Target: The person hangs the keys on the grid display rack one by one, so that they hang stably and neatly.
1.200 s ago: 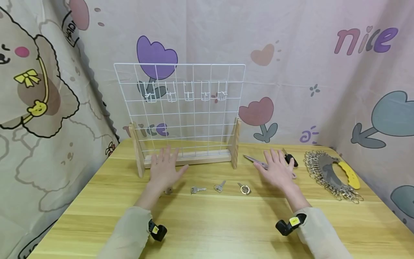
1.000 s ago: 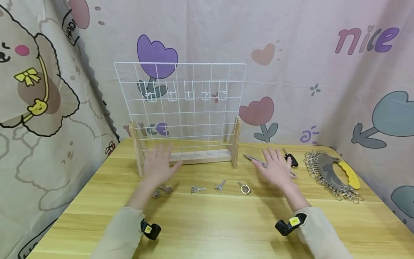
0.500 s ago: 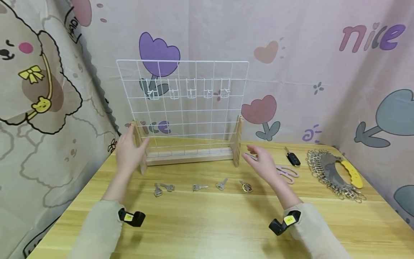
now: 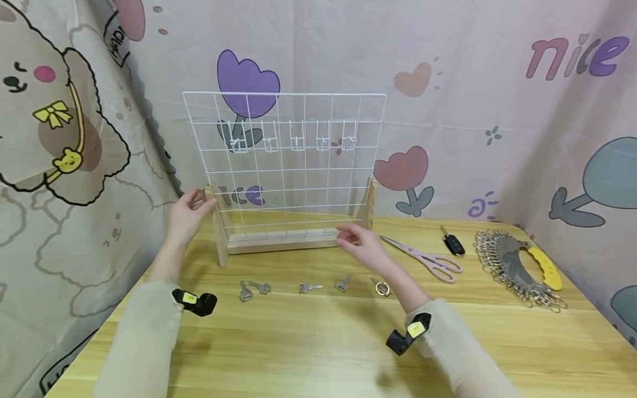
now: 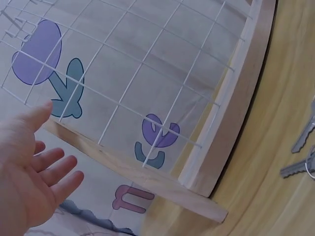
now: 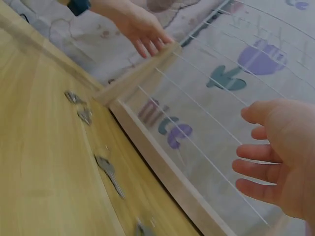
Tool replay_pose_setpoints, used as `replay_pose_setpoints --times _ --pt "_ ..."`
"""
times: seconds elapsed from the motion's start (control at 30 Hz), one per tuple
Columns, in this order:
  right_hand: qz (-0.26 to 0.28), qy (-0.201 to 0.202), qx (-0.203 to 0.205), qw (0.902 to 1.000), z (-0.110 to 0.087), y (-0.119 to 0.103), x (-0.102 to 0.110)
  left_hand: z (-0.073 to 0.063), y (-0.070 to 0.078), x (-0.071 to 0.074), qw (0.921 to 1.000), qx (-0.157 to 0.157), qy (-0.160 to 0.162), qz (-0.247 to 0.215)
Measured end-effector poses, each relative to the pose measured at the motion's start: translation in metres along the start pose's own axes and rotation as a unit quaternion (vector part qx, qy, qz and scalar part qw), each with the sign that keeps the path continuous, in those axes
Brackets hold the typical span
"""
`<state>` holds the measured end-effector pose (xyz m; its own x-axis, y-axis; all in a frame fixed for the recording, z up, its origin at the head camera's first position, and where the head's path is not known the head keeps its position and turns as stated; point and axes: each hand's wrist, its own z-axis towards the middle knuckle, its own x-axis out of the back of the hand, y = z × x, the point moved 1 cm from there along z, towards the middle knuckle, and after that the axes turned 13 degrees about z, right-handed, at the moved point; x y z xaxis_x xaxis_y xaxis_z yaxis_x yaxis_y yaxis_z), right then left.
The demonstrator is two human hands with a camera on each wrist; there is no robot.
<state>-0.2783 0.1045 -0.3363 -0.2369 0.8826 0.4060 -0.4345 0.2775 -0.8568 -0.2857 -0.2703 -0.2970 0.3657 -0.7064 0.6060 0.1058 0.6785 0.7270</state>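
A white wire grid rack (image 4: 285,94) in a wooden base stands at the back of the table, with several small wire hooks (image 4: 297,145) in a row. My left hand (image 4: 184,218) is at the top of the left wooden post (image 4: 220,237), thumb and fingers parted; in the left wrist view the hand (image 5: 29,172) holds nothing. My right hand (image 4: 365,246) hovers before the rack's lower right, fingers loosely bent and empty, as the right wrist view shows. Several keys lie in a row in front, among them a key (image 4: 310,287) and a brass-ringed key (image 4: 382,288).
Pink-handled scissors (image 4: 423,258) lie right of the rack, near a black car key (image 4: 454,244). Farther right is a grey curved plate with a yellow handle (image 4: 544,268) and many metal clips around its edge. A patterned curtain (image 4: 448,110) hangs behind the table.
My left hand has moved left from before the rack to its left post. My right hand has swung left from over the scissors to the rack's lower right, uncovering them.
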Motion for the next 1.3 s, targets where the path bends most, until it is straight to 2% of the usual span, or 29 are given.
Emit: replay_pose_setpoints --times 0.1,0.2,0.47,0.6,0.77,0.87,0.97,1.2,1.3 --pt "0.032 -0.03 -0.016 0.9989 0.01 -0.003 -0.019 0.004 0.0 0.0 1.0 0.0 -0.006 0.003" --pt "0.089 -0.063 -0.038 0.9933 0.02 -0.004 -0.042 0.006 0.002 -0.001 0.9999 0.007 -0.009 0.002" --pt "0.236 -0.133 -0.091 0.9583 0.031 -0.001 -0.102 0.01 0.003 -0.005 0.9996 0.026 -0.014 -0.007" --pt "0.267 -0.14 -0.123 0.9454 0.03 0.006 -0.125 0.011 0.002 -0.007 0.9994 0.027 -0.006 -0.02" --pt "0.275 -0.125 -0.161 0.9397 0.027 0.015 -0.147 0.011 0.001 -0.006 0.9994 0.029 -0.002 -0.02" --pt "0.264 -0.118 -0.176 0.9409 0.025 0.019 -0.153 0.011 0.001 -0.006 0.9992 0.033 -0.004 -0.022" --pt "0.239 -0.117 -0.184 0.9463 0.022 0.02 -0.154 0.011 0.002 -0.007 0.9991 0.036 -0.005 -0.023" --pt "0.172 -0.122 -0.16 0.9642 0.02 0.022 -0.156 0.011 0.002 -0.007 0.9986 0.045 -0.006 -0.027" --pt "0.158 -0.122 -0.153 0.9679 0.02 0.022 -0.158 0.011 0.002 -0.007 0.9986 0.048 -0.007 -0.023"
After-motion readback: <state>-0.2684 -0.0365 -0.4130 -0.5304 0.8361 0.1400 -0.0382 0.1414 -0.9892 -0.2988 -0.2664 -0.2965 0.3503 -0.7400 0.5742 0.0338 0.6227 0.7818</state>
